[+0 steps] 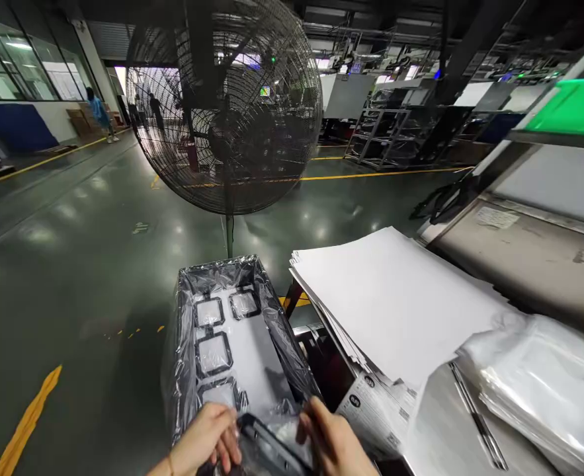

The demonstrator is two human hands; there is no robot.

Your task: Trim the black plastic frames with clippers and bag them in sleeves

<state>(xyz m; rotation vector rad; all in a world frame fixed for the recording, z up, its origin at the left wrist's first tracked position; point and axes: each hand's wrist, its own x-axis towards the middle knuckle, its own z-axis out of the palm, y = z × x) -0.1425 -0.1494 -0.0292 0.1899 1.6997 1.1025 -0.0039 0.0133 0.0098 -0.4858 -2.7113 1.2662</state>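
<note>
At the near end of the plastic-lined bin (264, 274), both hands are on a black frame-like part (272, 446) wrapped in a clear plastic bag. My left hand (207, 430) has its fingers curled at the bag's left side. My right hand (336, 436) pinches the bag on the right. Inside the bin several square black frames (213, 354) in clear bags lie along the left and far side, on a white sheet (256, 350). The lower end of the part is cut off by the picture's edge.
A large fan (225, 112) stands beyond the bin. To the right, a stack of white sheets (385, 297), printed labels (371, 410), a pen (477, 416) and a pile of clear plastic bags (549, 383) lie on a metal table. A person (99, 114) is far left.
</note>
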